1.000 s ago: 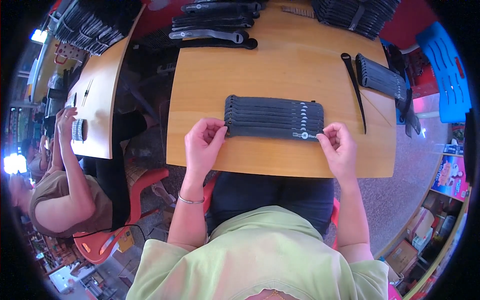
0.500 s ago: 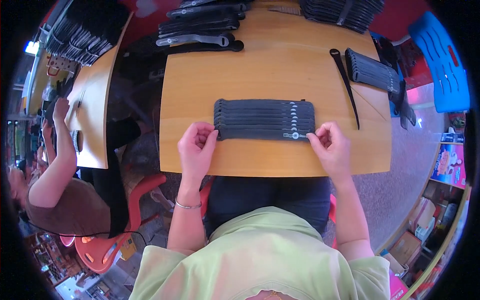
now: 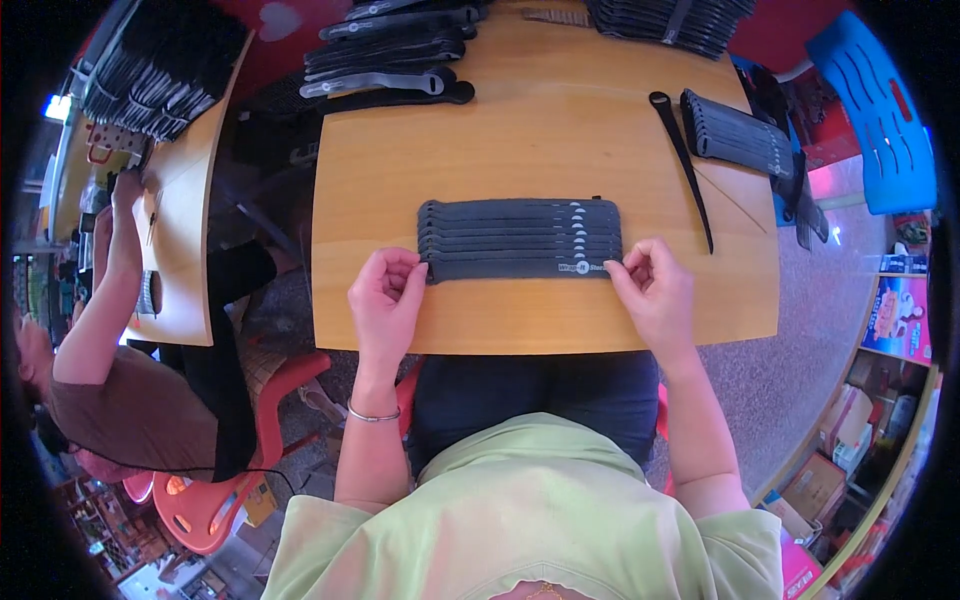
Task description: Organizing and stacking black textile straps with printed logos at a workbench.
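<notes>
In front of me lies an overlapping row of dark grey hook-and-loop straps [image 3: 510,238], one edge showing behind another, with pale marks near the right ends. My left hand [image 3: 388,290] pinches the near left corner of the row, thumb against fingers. At the near right corner, my right hand [image 3: 650,290] has thumb and fingertips closed on the end of the nearest strap. The row lies flat on the wooden table [image 3: 480,325].
Beyond my right hand are a loose black strap [image 3: 685,170] and a bundled strap stack [image 3: 738,135]. More straps [image 3: 390,60] pile up at the far left, with another stack [image 3: 675,22] at the far right. A co-worker [image 3: 130,400] sits left at another table [image 3: 185,270]. A blue plastic chair back [image 3: 872,110] stands right.
Both hands keep their grip at the row's near corners. The whole view has shifted slightly. At the left, the co-worker's arm has moved a little.
</notes>
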A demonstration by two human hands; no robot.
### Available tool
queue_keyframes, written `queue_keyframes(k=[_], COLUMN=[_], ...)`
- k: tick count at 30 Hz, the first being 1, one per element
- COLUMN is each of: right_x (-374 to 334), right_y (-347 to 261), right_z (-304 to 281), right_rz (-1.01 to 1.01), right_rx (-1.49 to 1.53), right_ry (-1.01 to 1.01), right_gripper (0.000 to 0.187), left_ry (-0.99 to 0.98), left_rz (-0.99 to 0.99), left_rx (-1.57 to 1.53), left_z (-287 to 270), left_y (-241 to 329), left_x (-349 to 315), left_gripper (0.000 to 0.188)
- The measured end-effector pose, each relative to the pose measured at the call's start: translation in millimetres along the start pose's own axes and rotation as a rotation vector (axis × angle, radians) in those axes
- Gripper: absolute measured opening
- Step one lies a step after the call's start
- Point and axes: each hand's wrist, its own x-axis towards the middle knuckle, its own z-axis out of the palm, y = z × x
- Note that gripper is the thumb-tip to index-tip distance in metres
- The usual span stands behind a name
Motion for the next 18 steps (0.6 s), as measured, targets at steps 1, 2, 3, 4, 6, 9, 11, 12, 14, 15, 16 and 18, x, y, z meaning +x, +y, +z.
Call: queue_keyframes(k=[1,2,3,4,6,9,11,12,14,15,16,18], right_x=[0.0,-0.1,-0.1,0.1,0.3,0.3,0.3,0.3,0.1,0.1,0.1,0.0], right_y=[0.0,0.2,0.5,0.4,0.1,0.4,1.2,1.5,1.0,0.7,0.8,1.5], right_z=[0.0,0.0,0.6,1.0,1.2,1.1,1.4,1.5,2.3,2.2,2.0,2.2], right_rz=[0.001,0.005,0.008,0.008,-0.013,-0.016,-0.012,-0.008,-0.013,-0.018,-0.018,-0.017], right_rx=[0.000,0.001,0.004,0.005,-0.009,-0.010,-0.011,-0.011,-0.015,-0.019,-0.020,-0.014], right_ry=[0.001,0.003,0.005,0.004,0.009,0.016,0.015,0.014,0.018,0.024,0.024,0.020], right_gripper=[0.022,0.022,0.023,0.023,0.023,0.023,0.023,0.023,0.023,0.023,0.023,0.023], left_ry=[0.001,0.000,0.003,0.006,0.005,0.005,0.007,0.009,0.011,0.011,0.011,0.013], left_rz=[0.008,0.008,0.008,0.009,0.007,0.004,0.003,0.007,0.010,0.016,0.021,0.021], left_rx=[0.009,0.009,0.017,0.024,0.022,0.014,0.009,0.011,0.013,0.013,0.014,0.013], left_z=[0.1,0.3,0.1,-0.1,-0.1,0.5,0.5,0.5,0.4,0.7,1.0,1.4], left_y=[0.2,0.3,0.2,0.0,0.1,-0.2,-0.8,-1.2,-1.9,-2.0,-1.9,-1.6], left_x=[0.1,0.2,0.1,-0.1,-0.5,-0.5,-0.5,-0.5,-0.7,-0.7,-0.6,-0.7], left_gripper=[0.008,0.008,0.009,0.009,0.009,0.009,0.009,0.009,0.009,0.009,0.008,0.008])
